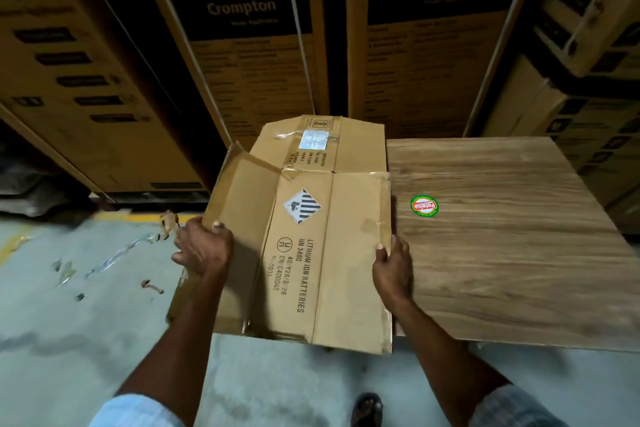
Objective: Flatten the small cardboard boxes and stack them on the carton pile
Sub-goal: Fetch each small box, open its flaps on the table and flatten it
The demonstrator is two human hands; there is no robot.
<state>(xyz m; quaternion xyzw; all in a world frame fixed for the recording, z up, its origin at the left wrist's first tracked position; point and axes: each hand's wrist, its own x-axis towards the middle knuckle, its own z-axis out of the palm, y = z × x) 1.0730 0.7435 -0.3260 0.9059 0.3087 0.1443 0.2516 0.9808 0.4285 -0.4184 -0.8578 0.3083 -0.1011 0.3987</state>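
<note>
A flattened brown cardboard box [329, 253], printed "Lithium ion batteries" with a hazard diamond, is held in the middle of the view. My left hand [204, 246] grips its left edge, thumb on top. My right hand [393, 269] grips its right edge, thumb on the face. One flap on the upper left stands bent open. Behind it lies another flattened carton [360, 144] with a white label, partly hidden by the held box.
A wood-grain board [512, 253] with a round green-and-red sticker [424, 206] lies to the right. Tall Crompton cartons [242, 45] wall off the back. Tape scraps and cardboard bits [104, 260] litter the grey concrete floor on the left. A sandalled foot [367, 409] shows at the bottom.
</note>
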